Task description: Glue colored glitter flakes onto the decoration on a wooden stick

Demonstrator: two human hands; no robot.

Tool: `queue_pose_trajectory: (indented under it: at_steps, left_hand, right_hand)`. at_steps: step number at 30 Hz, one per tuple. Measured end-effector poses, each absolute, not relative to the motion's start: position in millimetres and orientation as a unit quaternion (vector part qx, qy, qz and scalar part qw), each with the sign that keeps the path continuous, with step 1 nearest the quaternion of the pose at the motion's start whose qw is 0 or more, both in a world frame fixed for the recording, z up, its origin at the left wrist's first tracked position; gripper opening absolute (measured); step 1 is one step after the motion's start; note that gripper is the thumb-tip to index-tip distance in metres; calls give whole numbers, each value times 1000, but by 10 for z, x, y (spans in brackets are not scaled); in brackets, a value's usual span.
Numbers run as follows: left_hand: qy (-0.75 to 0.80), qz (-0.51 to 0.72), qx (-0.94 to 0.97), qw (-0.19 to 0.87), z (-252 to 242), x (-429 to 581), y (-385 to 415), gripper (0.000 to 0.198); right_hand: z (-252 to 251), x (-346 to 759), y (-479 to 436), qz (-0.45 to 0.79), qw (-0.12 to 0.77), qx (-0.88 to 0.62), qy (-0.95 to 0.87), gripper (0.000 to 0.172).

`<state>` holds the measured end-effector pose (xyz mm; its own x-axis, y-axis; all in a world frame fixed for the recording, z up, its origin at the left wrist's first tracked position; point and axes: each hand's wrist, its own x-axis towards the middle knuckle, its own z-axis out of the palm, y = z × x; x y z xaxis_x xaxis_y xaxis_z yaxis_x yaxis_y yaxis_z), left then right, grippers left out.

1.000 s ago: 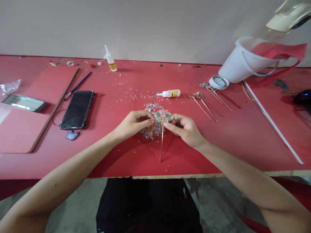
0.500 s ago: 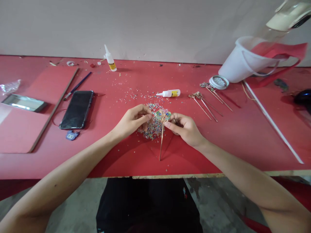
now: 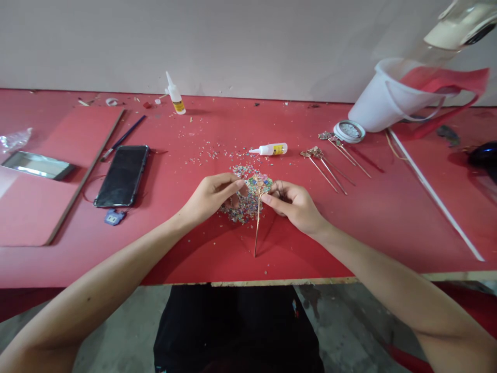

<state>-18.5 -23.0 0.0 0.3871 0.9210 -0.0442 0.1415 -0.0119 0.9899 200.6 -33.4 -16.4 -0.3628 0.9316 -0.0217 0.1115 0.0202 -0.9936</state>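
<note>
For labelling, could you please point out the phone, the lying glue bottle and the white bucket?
phone (image 3: 122,175): head view, screen centre.
lying glue bottle (image 3: 267,150): head view, white body.
white bucket (image 3: 373,110): head view, outer wall.

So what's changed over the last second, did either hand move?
Very little. The left hand slid its pinched fingertips slightly away from the person along the edge of the hairpin head. The right hand kept its grip on the hairpin over the bead pile. The glue bottle, phone and spare pins stayed put.
</note>
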Motion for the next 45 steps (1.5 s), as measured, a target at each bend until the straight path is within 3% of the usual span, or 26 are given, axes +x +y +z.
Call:
queue_pose_trajectory:
  at_steps: [4,14,22,39,45]
  left_hand:
    - [408,410,615,536,-34,-188,-214,17]
    - [389,372,619,571,-62,-174,-232,16]
    - [369,337,652,570,4,-181,-271,55]
    - [383,369,629,567,-42,-156,-278,53]
    - [392,402,598,572,-43,-198,-212,53]
  right_hand:
    - [-171,2011,-331,557,369,-430,-608,29]
    - [-169,2001,-330,556,376,-423,-609,27]
    - [-139,1987,-333,539,358,-434,-627,29]
    - [-153,1995,-347,509,317,-446,-664,30]
    - [-168,2025,-311,561,378,-414,-609,28]
